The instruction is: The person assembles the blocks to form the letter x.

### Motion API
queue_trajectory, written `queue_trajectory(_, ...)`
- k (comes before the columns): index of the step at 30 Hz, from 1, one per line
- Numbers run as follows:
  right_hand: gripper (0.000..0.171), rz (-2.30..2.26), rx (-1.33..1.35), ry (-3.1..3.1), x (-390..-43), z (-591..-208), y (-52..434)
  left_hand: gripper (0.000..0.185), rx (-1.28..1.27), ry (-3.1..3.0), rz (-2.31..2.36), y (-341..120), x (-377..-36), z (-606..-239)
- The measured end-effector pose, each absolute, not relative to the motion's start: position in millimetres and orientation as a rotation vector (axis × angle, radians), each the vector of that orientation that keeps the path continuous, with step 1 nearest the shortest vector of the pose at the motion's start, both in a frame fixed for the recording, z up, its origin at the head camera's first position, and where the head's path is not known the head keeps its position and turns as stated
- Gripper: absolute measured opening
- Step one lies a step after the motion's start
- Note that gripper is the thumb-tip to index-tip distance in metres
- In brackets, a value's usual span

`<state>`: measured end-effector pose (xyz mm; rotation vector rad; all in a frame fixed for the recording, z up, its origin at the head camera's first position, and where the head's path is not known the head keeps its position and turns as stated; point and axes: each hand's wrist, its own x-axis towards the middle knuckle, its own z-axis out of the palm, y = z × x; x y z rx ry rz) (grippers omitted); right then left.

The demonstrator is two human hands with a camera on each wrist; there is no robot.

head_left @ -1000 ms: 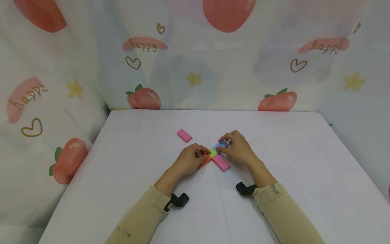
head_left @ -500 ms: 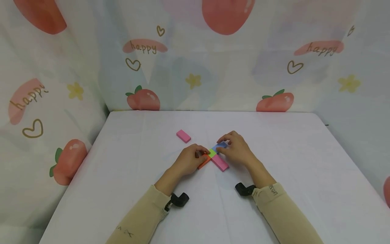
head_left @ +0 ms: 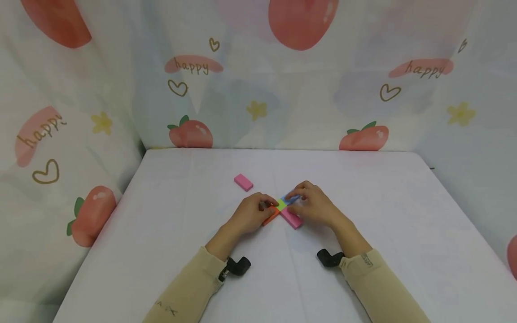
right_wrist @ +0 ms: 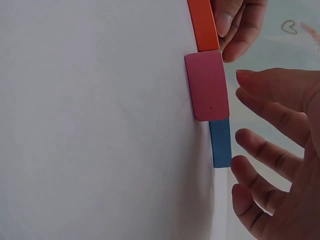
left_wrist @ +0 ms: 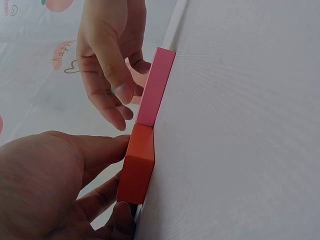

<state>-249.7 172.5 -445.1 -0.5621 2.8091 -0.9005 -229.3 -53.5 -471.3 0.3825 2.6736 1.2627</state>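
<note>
Four flat blocks form a cross on the white table: an orange block, a green block, a blue block and a pink block. My left hand pinches the orange block between thumb and fingers. My right hand hovers over the blue block with fingers spread and nearly straight; one fingertip touches its end. The pink block lies between orange and blue in the right wrist view. The green block is hidden in both wrist views.
A second pink block lies alone, farther back and left of the cross. Curtains printed with strawberries hang close behind and along both sides of the table. Black wrist camera mounts sit beside both sleeves.
My right hand has sunk lower over the blue block and covers more of it. The left hand and the other blocks have stayed put.
</note>
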Motion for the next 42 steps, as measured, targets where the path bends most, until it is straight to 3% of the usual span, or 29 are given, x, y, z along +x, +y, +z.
queue_trajectory(18,0.025,-0.888,-0.75,2.767,-243.2,-454.9,170.9,0.014,0.37,2.668,1.228,-55.5,-231.4,-471.2)
queue_trajectory(42,0.028,-1.066,-0.589,2.607,-245.7,-461.6,175.6,0.02,0.334,2.666,1.245,-59.9,-231.7,-463.8)
